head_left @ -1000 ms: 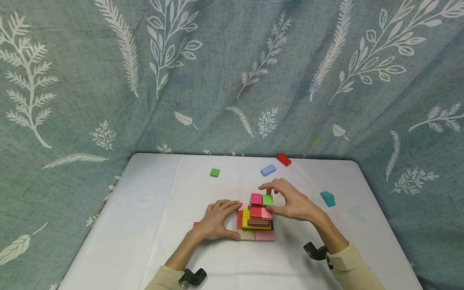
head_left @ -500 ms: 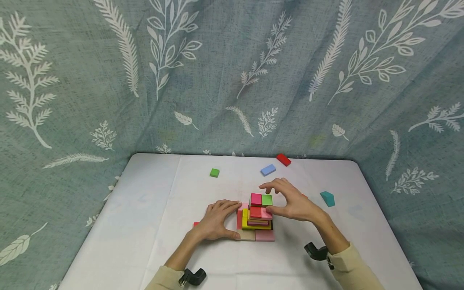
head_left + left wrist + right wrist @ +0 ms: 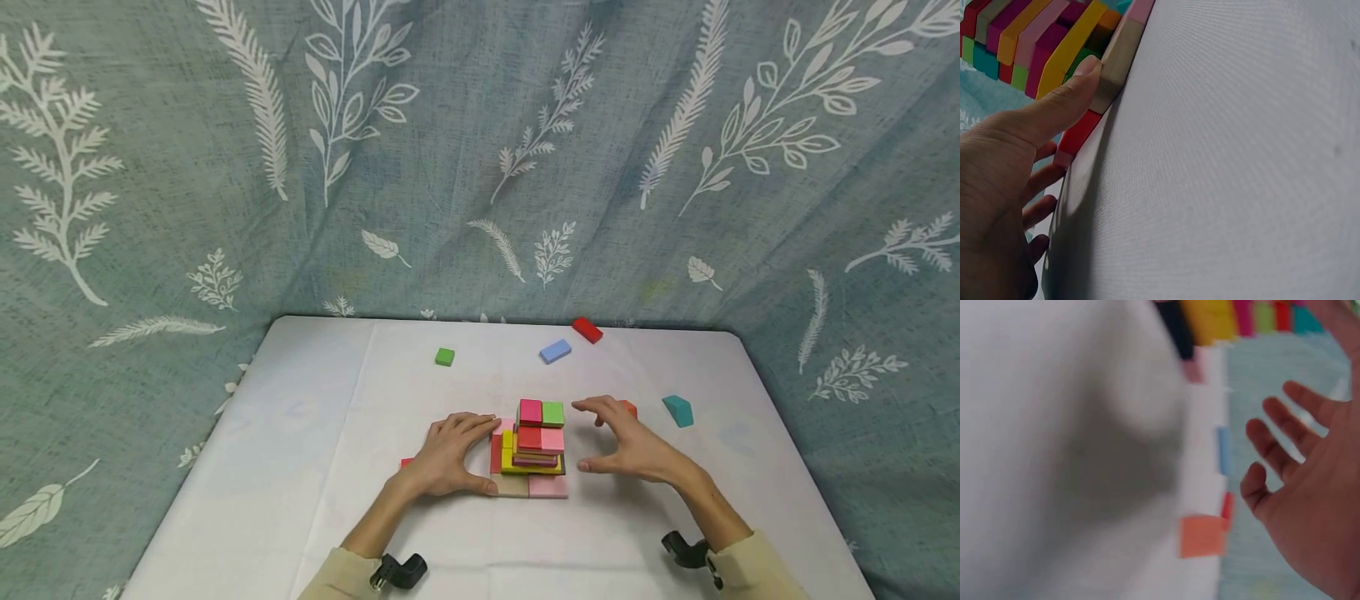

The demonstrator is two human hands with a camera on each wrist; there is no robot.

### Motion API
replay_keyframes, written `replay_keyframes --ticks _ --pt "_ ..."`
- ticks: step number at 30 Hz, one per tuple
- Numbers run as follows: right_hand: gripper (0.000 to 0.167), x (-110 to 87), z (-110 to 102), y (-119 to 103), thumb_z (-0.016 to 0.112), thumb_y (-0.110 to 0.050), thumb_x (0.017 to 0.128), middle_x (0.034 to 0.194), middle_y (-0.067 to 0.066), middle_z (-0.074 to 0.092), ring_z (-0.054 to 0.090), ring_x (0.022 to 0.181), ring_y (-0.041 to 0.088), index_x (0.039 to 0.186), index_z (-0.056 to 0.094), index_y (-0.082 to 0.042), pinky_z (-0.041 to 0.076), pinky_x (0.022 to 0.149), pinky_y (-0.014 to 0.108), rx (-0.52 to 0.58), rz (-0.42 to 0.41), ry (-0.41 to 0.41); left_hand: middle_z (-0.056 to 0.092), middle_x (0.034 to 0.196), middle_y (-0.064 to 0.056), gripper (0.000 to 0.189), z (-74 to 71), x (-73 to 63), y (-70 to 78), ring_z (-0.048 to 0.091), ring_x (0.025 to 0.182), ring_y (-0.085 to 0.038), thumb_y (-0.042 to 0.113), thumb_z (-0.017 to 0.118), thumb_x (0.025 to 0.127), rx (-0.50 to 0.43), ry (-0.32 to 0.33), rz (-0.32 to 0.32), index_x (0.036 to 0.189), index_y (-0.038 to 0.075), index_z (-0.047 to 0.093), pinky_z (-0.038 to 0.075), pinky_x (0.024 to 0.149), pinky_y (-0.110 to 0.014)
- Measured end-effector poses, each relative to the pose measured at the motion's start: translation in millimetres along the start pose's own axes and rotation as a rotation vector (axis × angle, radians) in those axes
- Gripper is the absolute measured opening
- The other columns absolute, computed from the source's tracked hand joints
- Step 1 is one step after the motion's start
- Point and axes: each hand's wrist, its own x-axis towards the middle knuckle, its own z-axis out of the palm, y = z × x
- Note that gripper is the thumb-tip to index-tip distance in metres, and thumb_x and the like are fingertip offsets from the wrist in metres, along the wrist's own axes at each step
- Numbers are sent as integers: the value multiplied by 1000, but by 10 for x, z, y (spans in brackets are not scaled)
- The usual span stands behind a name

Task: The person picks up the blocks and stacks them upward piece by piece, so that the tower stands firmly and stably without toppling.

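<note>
A stepped tower of coloured blocks (image 3: 533, 460) stands mid-table. Its top layer shows a magenta block (image 3: 530, 412) beside a light green block (image 3: 552, 413). Along the front of the base lie a beige block (image 3: 512, 486) and a pink block (image 3: 547, 487). My left hand (image 3: 450, 454) rests at the tower's left side, index fingertip by the back corner. In the left wrist view the thumb (image 3: 1069, 103) lies against the base near the beige block (image 3: 1119, 59). To the right of the tower, apart from it, my right hand (image 3: 630, 442) hovers with fingers spread, holding nothing.
Behind the tower lie a small green block (image 3: 445, 357), a blue block (image 3: 556, 352) and a red block (image 3: 587, 330). A teal block (image 3: 678, 411) is at the right. An orange block (image 3: 628, 408) peeks out behind my right hand, a red one (image 3: 406, 462) by my left wrist.
My right hand has drawn away from the tower's upper right side, moving right and toward me. The left hand and the tower have stayed in place.
</note>
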Motion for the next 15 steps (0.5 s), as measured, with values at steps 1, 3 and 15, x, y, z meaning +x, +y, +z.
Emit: replay_keyframes --ticks 1,3,15 --pt "89 -4 54 32 86 -48 76 147 3 43 48 118 27 150 44 -22 47 93 54 -10 5 -14 41 157 3 105 -8 0 2 34 140 -23 70 78 70 -2 2 0 156 25 39 28 106 -54" --pt "92 -4 155 73 86 -49 75 150 5 41 48 122 27 151 43 -19 47 98 53 -21 14 -46 42 156 3 104 -23 0 7 34 140 -23 69 79 70 -5 3 -2 156 25 40 29 106 -54" --pt "102 25 459 108 84 -63 68 151 1 41 39 137 26 151 43 -19 40 110 53 -191 65 -92 42 156 3 105 -14 7 14 35 139 -24 71 78 70 -1 -2 6 155 23 40 29 105 -55"
